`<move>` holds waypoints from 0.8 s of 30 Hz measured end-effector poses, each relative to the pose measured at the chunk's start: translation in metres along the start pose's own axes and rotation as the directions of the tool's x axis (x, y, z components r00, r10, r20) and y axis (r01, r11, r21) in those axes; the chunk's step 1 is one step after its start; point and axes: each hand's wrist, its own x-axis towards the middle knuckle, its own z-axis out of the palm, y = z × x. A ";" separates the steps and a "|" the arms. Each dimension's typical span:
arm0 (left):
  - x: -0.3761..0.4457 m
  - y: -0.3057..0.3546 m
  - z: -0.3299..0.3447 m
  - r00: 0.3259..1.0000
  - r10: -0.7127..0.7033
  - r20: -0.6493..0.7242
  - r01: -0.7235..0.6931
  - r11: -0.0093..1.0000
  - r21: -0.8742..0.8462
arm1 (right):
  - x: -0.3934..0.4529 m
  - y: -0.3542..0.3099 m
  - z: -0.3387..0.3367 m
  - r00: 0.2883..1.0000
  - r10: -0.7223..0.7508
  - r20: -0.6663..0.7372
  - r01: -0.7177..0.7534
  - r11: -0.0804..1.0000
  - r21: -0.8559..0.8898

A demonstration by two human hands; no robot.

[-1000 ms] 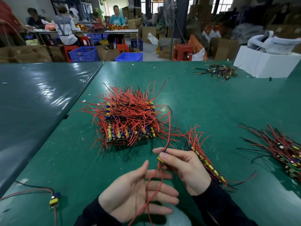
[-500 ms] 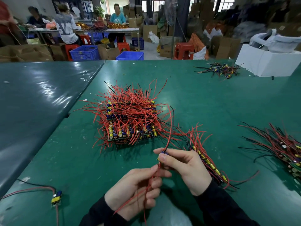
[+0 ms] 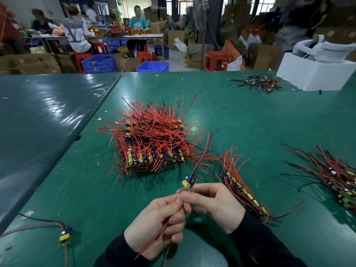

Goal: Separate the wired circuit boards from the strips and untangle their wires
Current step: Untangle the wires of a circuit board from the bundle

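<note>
You are seated at a green table (image 3: 250, 116) in a workshop, with other people working at a far bench among cardboard boxes, blue crates and red stools. A seam runs from the far edge toward your left, where a second, darker table (image 3: 38, 116) butts against yours. Bare green surface lies open between the piles, widest on your left front and past the big pile toward the far edge.

Head view: your right hand (image 3: 215, 205) pinches a single circuit board (image 3: 189, 183) at its lower end, held above the table just in front of you. Its long axis tilts up and slightly right, and one red wire (image 3: 202, 155) rises from its top toward the far right. Your left hand (image 3: 158, 224) is curled round the red wires (image 3: 154, 239) trailing down from the board toward you.

I count one large stack of strips (image 3: 154, 143) ahead, bristling with red and black wires. One loose strip (image 3: 244, 191) lies just right of your right hand, running diagonally from far-left to near-right. One heap of separated boards (image 3: 331, 174) sits at the right edge, one small pile (image 3: 258, 83) lies far right beside a white box (image 3: 312, 74), and one lone board (image 3: 65, 234) rests near left.
</note>
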 end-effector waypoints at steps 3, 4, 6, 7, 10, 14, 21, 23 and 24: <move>0.000 0.000 0.000 1.000 0.017 -0.016 -0.015 0.998 0.067 | -0.001 0.000 0.001 0.998 -0.047 -0.039 0.049 0.998 0.039; 0.000 0.000 0.000 0.999 0.025 -0.025 -0.022 0.995 0.094 | -0.001 0.000 0.002 0.997 -0.067 -0.049 0.070 0.995 0.068; 0.001 -0.002 0.000 0.998 0.038 -0.045 -0.031 0.989 0.141 | -0.002 -0.001 0.004 0.993 -0.110 -0.050 0.114 0.990 0.087; 0.001 -0.002 0.000 0.998 0.043 -0.053 -0.034 0.987 0.157 | -0.002 -0.001 0.005 0.989 -0.133 -0.061 0.136 0.989 0.061; 0.003 -0.004 -0.001 0.993 0.097 -0.072 -0.076 0.965 0.251 | -0.002 -0.001 0.005 0.980 -0.155 -0.122 0.153 0.988 -0.027; 0.004 -0.007 -0.002 0.978 0.180 -0.108 -0.122 0.906 0.405 | -0.002 -0.001 0.004 0.971 -0.144 -0.191 0.129 0.988 -0.091; 0.005 -0.012 0.001 0.939 0.257 -0.229 -0.127 0.877 0.464 | -0.004 0.013 0.011 0.889 -0.369 -0.271 0.271 0.901 -0.340; 0.005 -0.014 0.002 0.928 0.266 -0.259 -0.120 0.875 0.468 | -0.004 0.016 0.013 0.844 -0.473 -0.253 0.317 0.820 -0.478; 0.006 -0.014 0.003 0.923 0.278 -0.268 -0.128 0.875 0.468 | -0.004 0.017 0.013 0.834 -0.494 -0.246 0.330 0.803 -0.496</move>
